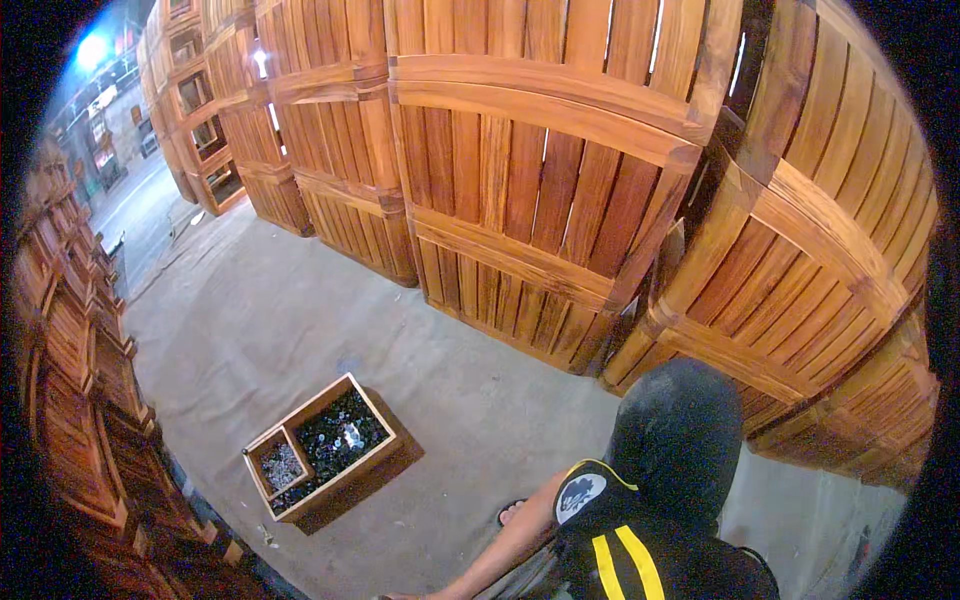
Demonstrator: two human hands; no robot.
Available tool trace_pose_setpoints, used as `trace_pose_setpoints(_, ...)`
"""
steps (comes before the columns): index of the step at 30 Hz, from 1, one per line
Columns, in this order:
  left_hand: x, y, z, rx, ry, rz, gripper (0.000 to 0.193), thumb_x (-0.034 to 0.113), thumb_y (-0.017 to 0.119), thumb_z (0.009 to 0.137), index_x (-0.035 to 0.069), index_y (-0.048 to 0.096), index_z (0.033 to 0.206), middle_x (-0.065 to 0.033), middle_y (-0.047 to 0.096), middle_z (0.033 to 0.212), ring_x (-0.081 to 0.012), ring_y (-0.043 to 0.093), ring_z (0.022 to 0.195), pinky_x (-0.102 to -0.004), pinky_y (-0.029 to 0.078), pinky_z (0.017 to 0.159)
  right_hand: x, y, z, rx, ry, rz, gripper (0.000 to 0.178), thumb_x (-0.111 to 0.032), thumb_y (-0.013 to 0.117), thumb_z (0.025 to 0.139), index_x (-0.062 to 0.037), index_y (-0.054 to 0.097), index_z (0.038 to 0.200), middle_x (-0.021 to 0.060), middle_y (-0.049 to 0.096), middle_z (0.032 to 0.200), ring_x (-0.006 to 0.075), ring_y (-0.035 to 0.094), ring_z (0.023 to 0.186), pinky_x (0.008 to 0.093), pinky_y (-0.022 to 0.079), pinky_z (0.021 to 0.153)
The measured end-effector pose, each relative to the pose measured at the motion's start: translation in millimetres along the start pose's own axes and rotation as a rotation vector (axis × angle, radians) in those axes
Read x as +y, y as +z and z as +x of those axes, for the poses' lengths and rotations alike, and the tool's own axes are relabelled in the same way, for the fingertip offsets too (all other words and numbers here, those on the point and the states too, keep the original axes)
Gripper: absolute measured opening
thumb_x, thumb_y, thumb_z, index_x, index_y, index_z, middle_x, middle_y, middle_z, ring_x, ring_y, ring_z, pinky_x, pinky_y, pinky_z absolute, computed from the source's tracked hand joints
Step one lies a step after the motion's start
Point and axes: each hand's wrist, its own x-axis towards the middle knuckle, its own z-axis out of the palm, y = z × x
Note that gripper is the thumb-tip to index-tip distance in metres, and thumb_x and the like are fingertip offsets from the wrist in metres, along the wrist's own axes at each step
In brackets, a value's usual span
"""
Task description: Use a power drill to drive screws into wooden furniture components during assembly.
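Note:
Neither of my own hands comes into the head view. The nearest figure is another person at the lower right, seen from behind and above, with a dark covered head (pixel 680 435) and a black top with yellow stripes (pixel 628 562). That person's bare forearm (pixel 505 540) reaches down and left to the lower edge, where the hand is mostly cut off. A sandalled foot (pixel 510 512) shows beside the arm. To the left, a wooden box (pixel 398 447) stands on the floor. Small dark and silvery pieces (pixel 342 432) fill it, and a smaller divided part (pixel 282 462) holds greyish ones.
Tall stacks of slatted brown wooden furniture (pixel 530 190) line the far side and continue to the right (pixel 800 260). More stacked wood (pixel 75 390) runs along the left edge. Between them lies a grey sheet-like floor covering (pixel 270 310). A bright lamp (pixel 93 50) shines at upper left.

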Motion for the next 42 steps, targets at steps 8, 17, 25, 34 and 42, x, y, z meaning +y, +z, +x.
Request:
trace_pose_setpoints(8,-21,0,-16,-0.234,0.463,0.736,0.039,0.008,0.054,0.088,0.002,0.040,0.124,-0.0076,0.050,0.104,-0.0163,0.050,0.094,-0.0293,0.044,0.083,-27,-6,-7,0.010,0.016,0.024,0.029,-0.015,0.075,0.073,-0.0022,0.061,0.094,0.0034,0.062,0.082,0.0131,0.058,0.076,0.0302,0.049,0.067)
trace_pose_setpoints(17,-33,106,-32,-0.561,0.652,1.071,0.038,0.013,0.053,0.089,0.003,0.040,0.123,-0.0073,0.050,0.103,-0.0167,0.050,0.093,-0.0297,0.044,0.082,-23,-6,-6,-0.034,-0.092,0.098,0.020,-0.012,0.073,0.075,-0.0028,0.059,0.086,0.0020,0.059,0.073,0.0116,0.055,0.065,0.0282,0.048,0.056)
trace_pose_setpoints(25,-123,261,-53,-0.872,0.244,0.852,0.032,0.016,0.051,0.089,0.005,0.041,0.118,-0.0061,0.048,0.097,-0.0160,0.049,0.088,-0.0295,0.043,0.078,-16,-10,6,0.074,-0.018,0.263,0.025,-0.016,0.073,0.076,-0.0031,0.059,0.091,0.0080,0.063,0.075,0.0149,0.060,0.059,0.0276,0.051,0.052)
trace_pose_setpoints(34,-150,301,-60,-1.000,0.065,0.862,0.026,0.020,0.048,0.091,0.007,0.042,0.112,-0.0047,0.047,0.091,-0.0151,0.047,0.081,-0.0292,0.042,0.073,-28,-17,16,-0.005,0.008,0.098,0.013,-0.015,0.067,0.079,-0.0038,0.060,0.082,0.0043,0.061,0.067,0.0128,0.059,0.057,0.0267,0.049,0.052)
trace_pose_setpoints(42,-150,303,-50,-1.020,-0.028,0.894,0.022,0.023,0.045,0.091,0.008,0.043,0.107,-0.0035,0.046,0.085,-0.0144,0.046,0.076,-0.0289,0.041,0.068,-56,-9,15,0.121,-0.133,0.129,0.030,-0.007,0.072,0.066,-0.0017,0.059,0.092,0.0025,0.061,0.075,0.0126,0.056,0.065,0.0317,0.049,0.059)
